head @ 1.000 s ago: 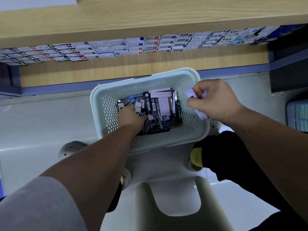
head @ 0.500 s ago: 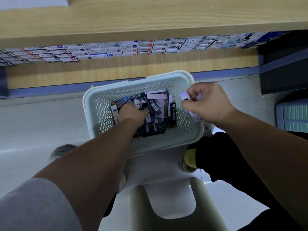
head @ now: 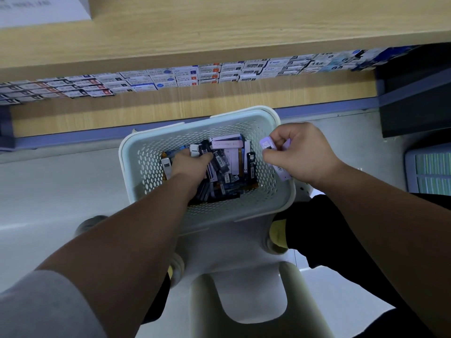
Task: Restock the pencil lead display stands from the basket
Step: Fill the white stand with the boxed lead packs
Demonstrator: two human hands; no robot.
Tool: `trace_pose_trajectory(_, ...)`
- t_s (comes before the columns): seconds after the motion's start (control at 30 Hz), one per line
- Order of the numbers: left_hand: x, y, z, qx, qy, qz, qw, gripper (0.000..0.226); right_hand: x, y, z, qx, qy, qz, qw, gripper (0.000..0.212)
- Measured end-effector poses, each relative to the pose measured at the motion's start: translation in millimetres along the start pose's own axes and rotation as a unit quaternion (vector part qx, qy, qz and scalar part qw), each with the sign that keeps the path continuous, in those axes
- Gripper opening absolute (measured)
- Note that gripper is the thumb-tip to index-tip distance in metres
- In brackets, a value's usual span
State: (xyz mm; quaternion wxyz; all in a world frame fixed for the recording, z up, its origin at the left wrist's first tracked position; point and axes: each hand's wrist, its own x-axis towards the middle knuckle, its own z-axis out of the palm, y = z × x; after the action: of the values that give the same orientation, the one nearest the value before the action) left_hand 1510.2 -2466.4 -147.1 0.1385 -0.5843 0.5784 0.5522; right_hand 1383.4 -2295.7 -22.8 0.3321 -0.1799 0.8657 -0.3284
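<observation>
The right grip (head: 301,154) is closed around a few lilac lead cases (head: 280,170). Thumb and forefinger pinch the upper end of one, and the lower ends stick out below the palm. This hand is over the basket's right rim.

The left grip (head: 189,164) is down inside the basket (head: 151,172), with its fingers curled into the heap of pencil lead cases (head: 227,172). A white-capped case (head: 194,150) lies at the fingertips, but I cannot tell whether the fingers have hold of anything.

The heap is mostly dark blue and black cases lying crosswise. Among them are a pink one near the far wall and a few with white ends.

The basket is pale, perforated plastic and stands on a pale stool (head: 244,250), between the person's knees. A dark trouser leg (head: 322,228) shows to the right of the stool.

Beyond the basket is a wooden shelf (head: 219,28). Beneath its top board run rows of boxed lead packs (head: 195,76), faces outward, from the left edge to the right. The floor (head: 61,181) around the stool is pale grey.
</observation>
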Motion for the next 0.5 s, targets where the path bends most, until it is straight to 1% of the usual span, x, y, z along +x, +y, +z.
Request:
trace_pose_trajectory(0.1,-1,5,12,0.050,0.016,0.014,0.999,0.075,0,1,0,0.000,0.000,0.002,1.000,0.018)
trace_pose_trajectory(0.2,-9,10,26,0.089,0.048,0.025,0.995,0.070,1,2,-1,0.002,-0.003,0.012,1.000,0.015)
trace_pose_trajectory(0.37,-13,9,39,0.100,0.084,0.029,0.991,0.058,1,3,-2,0.015,-0.006,0.015,1.000,0.009)
trace_pose_trajectory(0.43,-14,10,43,0.092,0.089,0.031,0.991,0.059,1,3,-2,0.017,-0.005,0.014,1.000,0.010)
trace_pose_trajectory(0.5,-15,14,50,0.096,0.092,0.030,0.991,0.071,0,3,-2,0.022,-0.006,0.016,1.000,0.012)
